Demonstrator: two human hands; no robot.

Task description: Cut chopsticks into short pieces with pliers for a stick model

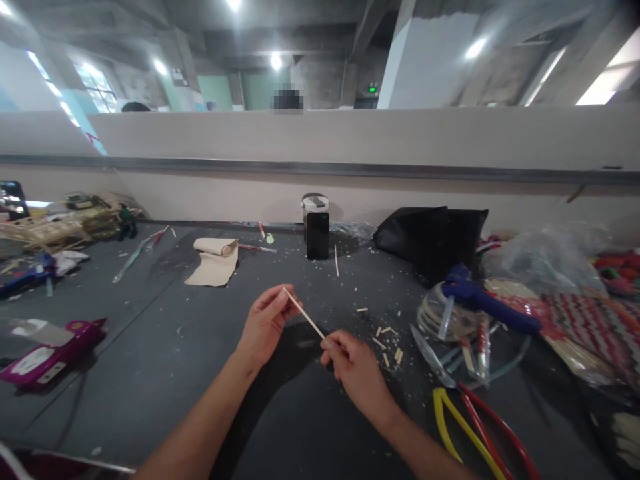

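A thin pale wooden stick [306, 315] is stretched between my two hands above the dark table. My left hand [267, 319] pinches its upper left end between thumb and fingers. At the lower right end, my right hand [350, 363] has its thumb and fingers closed on the same stick. Several short cut stick pieces [385, 341] lie on the table just right of my right hand. Another thin stick [337, 261] rests farther back, near a black phone [318, 237] that stands upright.
To the right are scissors [435, 360] with red and yellow handles, a blue glue gun [487, 303], a tape roll [445, 307] and a black bag [433, 240]. A sandpaper-like roll [215, 260] lies left of centre. A purple glue gun-like tool [55, 357] sits at far left.
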